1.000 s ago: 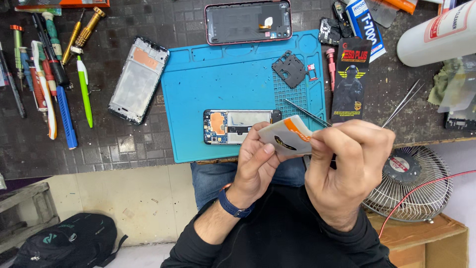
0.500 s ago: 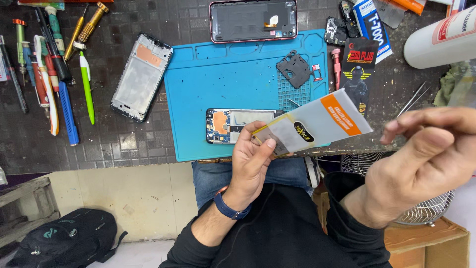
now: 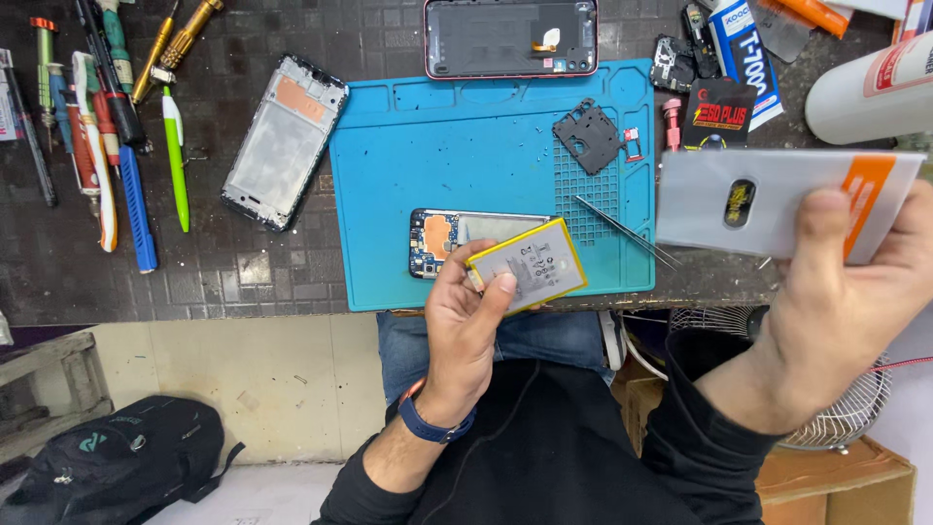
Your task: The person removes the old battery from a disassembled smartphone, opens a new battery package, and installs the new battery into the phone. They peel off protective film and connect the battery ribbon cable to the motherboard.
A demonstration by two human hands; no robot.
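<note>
- Dark tiled workbench point(image 3: 194, 282) carries a blue repair mat point(image 3: 466, 146), seen from above.
- Left hand point(image 3: 465, 326) grips a flat battery with yellow edge point(image 3: 530, 264) between thumb and fingers, just over the near edge of the mat; its long axis tilts up toward the right.
- Right hand point(image 3: 836, 292) is closed on a grey sleeve with orange stripe point(image 3: 777, 202), well apart to the right of the battery.
- Opened phone point(image 3: 457, 238) lies on the mat, just behind the battery, nearer the left hand.
- Thin tweezers point(image 3: 622, 228) rest to its right.
</note>
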